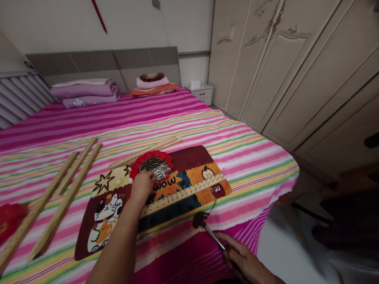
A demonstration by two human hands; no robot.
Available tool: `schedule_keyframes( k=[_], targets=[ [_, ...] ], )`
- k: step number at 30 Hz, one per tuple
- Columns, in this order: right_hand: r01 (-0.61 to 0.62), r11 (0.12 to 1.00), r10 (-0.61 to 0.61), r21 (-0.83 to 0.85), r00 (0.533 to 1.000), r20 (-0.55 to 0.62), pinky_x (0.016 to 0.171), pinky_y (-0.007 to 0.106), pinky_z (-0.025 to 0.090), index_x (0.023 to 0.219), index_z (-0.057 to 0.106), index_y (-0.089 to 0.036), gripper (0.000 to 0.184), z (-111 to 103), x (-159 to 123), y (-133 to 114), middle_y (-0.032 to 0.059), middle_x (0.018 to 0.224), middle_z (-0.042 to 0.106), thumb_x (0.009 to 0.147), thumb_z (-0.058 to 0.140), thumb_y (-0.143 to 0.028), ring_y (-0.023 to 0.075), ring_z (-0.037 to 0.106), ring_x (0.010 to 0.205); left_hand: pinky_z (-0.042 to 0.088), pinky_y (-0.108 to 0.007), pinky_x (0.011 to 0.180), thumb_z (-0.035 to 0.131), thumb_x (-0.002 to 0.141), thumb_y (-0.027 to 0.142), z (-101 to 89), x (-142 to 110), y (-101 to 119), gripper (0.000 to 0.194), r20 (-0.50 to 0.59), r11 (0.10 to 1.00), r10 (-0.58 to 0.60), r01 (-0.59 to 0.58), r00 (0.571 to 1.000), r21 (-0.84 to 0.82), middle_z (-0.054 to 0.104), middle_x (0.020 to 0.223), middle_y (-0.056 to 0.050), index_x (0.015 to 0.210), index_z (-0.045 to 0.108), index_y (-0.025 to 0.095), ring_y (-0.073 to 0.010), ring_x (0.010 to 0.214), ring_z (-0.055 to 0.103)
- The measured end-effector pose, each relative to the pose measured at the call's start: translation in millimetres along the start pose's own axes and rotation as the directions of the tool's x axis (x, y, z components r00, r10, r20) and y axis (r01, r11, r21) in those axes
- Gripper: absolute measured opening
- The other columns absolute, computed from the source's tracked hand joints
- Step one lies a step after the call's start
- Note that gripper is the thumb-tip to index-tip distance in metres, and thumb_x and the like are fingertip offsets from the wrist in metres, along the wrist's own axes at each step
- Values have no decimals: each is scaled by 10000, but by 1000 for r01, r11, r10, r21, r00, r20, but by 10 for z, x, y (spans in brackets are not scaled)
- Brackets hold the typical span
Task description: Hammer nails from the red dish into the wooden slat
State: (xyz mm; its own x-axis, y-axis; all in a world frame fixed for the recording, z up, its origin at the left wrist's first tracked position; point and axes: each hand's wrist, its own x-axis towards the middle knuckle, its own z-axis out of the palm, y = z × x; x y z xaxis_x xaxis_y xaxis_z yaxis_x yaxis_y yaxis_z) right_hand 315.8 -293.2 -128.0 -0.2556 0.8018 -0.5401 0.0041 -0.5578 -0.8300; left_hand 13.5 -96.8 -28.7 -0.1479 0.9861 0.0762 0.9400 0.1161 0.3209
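My left hand (143, 187) reaches over the cartoon mat (103, 213) to the near rim of a red dish (151, 163) heaped with small metal nails (156, 165); its fingers are curled down at the pile, and what they pinch is hidden. Just right of that hand a wooden strip (189, 190) studded with a row of nails lies across the mat. My right hand (243, 261) rests at the bed's near edge, closed round the handle of a small hammer (205, 223) whose dark head points toward the strip.
Several bare wooden strips (56, 197) lie on the striped bedspread at left, with another strip (145, 152) behind the dish. A red object (8, 221) sits at the far left edge. Folded bedding (85, 91) is stacked by the headboard; cream wardrobes (296, 71) stand right.
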Motion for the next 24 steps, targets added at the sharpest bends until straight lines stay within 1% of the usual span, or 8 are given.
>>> schedule_keyframes(
  k=[5,8,10,12,15,18,20,24],
  targets=[
    [-15,1000,15,25,1000,11,376,202,149,1343,454,-116,707,21,-26,-32,-100,481,388,718,503,-444,76,290,380,398,-245,648,546,735,319,-143,-29,-89,175,-16,996,-57,55,998,-75,675,757,-22,726,697,230,-157,685,578],
    [-5,999,4,40,1000,7,380,194,148,1326,469,-127,667,33,-38,-43,-103,481,390,729,509,-422,66,278,373,400,-248,622,564,682,346,-179,-55,-137,185,-32,952,-138,124,990,-280,665,684,-8,726,689,218,-150,640,564],
    [-5,999,5,36,1000,1,368,182,153,1332,457,-127,667,35,-37,-33,-102,487,402,732,504,-415,60,281,359,395,-244,582,606,605,361,-191,-84,-158,248,4,814,-197,166,980,-557,626,612,8,772,687,197,-133,580,531],
    [-12,1000,12,14,1000,-1,337,172,152,1349,434,-131,684,31,-31,-15,-97,503,428,738,494,-430,53,278,333,387,-229,537,649,533,368,-216,-142,-162,375,79,603,-216,197,973,-773,594,576,24,849,683,171,-110,529,502],
    [-30,999,30,-27,1000,7,293,157,153,1370,410,-157,677,16,-23,7,-90,528,460,756,468,-436,47,271,305,427,-215,536,711,463,352,-311,-311,-135,453,194,391,-224,271,955,-880,635,633,-7,858,685,133,-103,559,549],
    [-48,997,50,-52,998,38,273,145,178,1385,384,-161,693,0,-20,24,-98,512,447,750,453,-431,51,281,299,521,-252,631,749,440,329,-430,-566,-83,451,297,288,-209,349,932,-892,693,753,-73,834,699,115,-150,685,635],
    [-37,997,39,-66,999,29,272,141,191,1380,390,-168,685,-4,-24,37,-96,519,450,749,451,-426,51,294,304,554,-289,684,782,429,329,-469,-743,-46,486,334,258,-182,373,925,-891,706,794,-92,857,704,114,-179,732,659],
    [1,998,-2,-68,1000,-14,284,131,195,1360,421,-166,639,6,-45,50,-86,546,461,760,440,-385,51,319,329,569,-291,682,849,397,380,-357,-1001,5,548,376,240,-185,413,908,-878,711,769,-79,858,710,119,-180,704,665]
  ],
)
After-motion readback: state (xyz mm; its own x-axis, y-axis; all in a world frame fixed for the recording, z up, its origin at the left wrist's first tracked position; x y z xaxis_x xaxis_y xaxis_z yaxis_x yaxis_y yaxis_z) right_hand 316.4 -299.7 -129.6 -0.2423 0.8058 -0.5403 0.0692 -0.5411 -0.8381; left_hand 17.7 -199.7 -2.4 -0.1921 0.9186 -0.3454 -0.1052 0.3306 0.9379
